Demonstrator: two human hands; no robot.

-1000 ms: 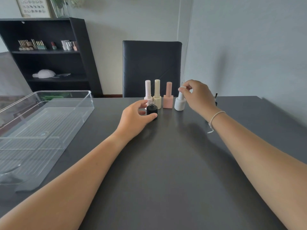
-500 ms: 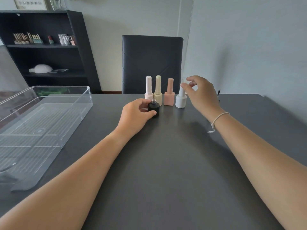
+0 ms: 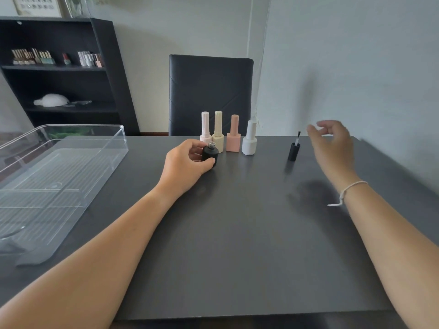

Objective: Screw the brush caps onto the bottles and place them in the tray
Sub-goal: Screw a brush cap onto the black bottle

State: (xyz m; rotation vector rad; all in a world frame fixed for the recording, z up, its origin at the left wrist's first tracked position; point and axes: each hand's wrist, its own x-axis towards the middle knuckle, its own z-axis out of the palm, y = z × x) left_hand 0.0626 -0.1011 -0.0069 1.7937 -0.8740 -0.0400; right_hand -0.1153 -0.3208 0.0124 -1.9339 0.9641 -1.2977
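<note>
My left hand (image 3: 184,166) grips a small black bottle (image 3: 210,153) with a bare threaded neck, standing on the dark table. Behind it stand several capped bottles in a row: pale pink (image 3: 205,129), cream (image 3: 218,132), salmon (image 3: 234,135) and white (image 3: 250,139). A black brush cap (image 3: 293,149) stands upside down on the table, its brush pointing up. My right hand (image 3: 331,143) hovers just right of that cap, blurred, fingers loosely curled and holding nothing. A clear plastic tray (image 3: 99,154) sits at the left with nothing in it.
A dark chair (image 3: 210,91) stands behind the table at the bottle row. A black shelf unit (image 3: 59,74) with small bottles is at the back left. A grey wall (image 3: 356,67) runs close along the right side of the table (image 3: 237,233).
My right hand let go of the white bottle's cap and swung right, past the upturned black brush cap. My left hand stayed on the black bottle.
</note>
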